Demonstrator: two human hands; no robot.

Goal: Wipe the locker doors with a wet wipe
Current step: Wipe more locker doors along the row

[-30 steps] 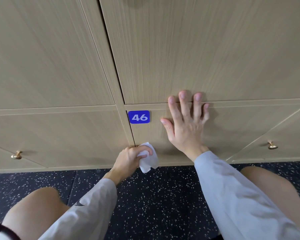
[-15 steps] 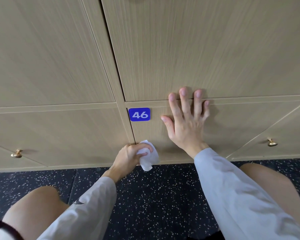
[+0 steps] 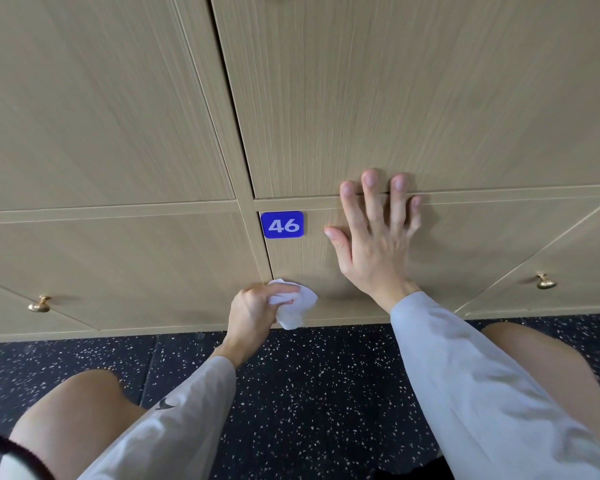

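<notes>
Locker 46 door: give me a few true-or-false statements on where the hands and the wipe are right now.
1. The left hand grips the white wet wipe at the lower left corner of locker 46 door. True.
2. The right hand holds a second wipe. False: it holds nothing and lies flat with fingers spread on the door.
3. The right hand's fingertips reach over the gap onto the door above. True.
4. The blue 46 plate is covered by the wipe. False: the plate is in plain view, well above the wipe.
5. The brass knob to the right is being gripped. False: neither hand touches it.
</notes>
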